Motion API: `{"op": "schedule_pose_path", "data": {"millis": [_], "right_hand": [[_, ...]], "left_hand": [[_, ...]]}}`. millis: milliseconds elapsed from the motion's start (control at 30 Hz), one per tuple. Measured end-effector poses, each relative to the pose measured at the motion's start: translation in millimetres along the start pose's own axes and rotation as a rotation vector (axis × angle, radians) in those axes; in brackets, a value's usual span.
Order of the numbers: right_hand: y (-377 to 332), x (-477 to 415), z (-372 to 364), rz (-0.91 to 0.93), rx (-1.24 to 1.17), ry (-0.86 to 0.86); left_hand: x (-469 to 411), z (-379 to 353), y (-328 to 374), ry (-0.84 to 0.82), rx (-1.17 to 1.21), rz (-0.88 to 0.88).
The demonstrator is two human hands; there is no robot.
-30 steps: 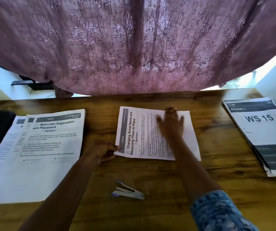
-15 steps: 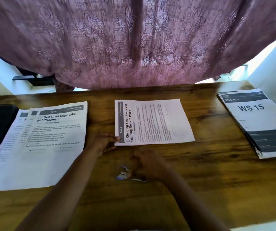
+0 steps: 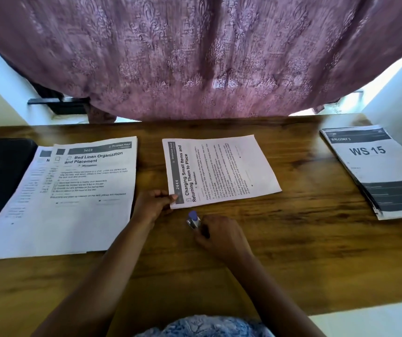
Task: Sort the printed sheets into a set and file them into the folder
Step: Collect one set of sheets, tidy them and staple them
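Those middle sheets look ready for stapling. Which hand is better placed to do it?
The right hand: it grips the stapler just below the near corner of the Charging Small Items sheets. The left hand pinches that corner, holding it steady.

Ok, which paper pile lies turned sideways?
The middle Charging Small Items sheets, pinched by the left hand; the Bed Linen and WS 15 piles read upright.
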State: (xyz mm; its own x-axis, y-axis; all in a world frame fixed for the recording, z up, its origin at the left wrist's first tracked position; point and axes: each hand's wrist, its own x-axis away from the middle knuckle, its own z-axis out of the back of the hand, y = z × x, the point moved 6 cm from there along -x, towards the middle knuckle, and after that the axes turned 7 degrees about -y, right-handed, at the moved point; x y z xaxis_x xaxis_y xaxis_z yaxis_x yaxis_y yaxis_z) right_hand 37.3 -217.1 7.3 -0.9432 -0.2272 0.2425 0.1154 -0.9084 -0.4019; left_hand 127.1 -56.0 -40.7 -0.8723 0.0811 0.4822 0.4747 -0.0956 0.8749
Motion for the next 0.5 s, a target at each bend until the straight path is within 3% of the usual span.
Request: {"op": "schedule_pose_path", "data": {"millis": [500], "right_hand": [[6, -18, -5, -0.186, 0.076, 0.111]], "left_hand": [[15, -1, -1, 0.026, -0.058, -0.084]]}}
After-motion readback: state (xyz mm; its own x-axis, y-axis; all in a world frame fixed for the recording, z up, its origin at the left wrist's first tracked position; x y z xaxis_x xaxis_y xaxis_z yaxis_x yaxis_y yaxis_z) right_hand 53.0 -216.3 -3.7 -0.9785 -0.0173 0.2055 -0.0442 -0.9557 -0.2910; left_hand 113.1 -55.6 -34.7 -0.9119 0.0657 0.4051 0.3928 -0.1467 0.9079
